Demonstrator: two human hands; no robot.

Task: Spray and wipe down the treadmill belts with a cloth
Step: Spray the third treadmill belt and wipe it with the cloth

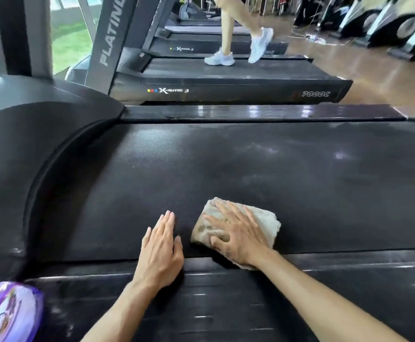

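The soft, limp, stained cloth (238, 225) is being pressed flat onto the near edge of the treadmill belt (251, 169) under the right hand (241, 239), fingers spread, while the left hand (161, 250) is being rested open beside it, so it is probably best held under a flat palm.

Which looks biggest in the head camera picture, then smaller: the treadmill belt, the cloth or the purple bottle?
1. Treadmill belt, by far.
2. and 3. Cloth and purple bottle look alike; the bottle is cut off and nearer, so no ranking.

Glossy brown floor (349, 62), window (70, 40) onto green grass.
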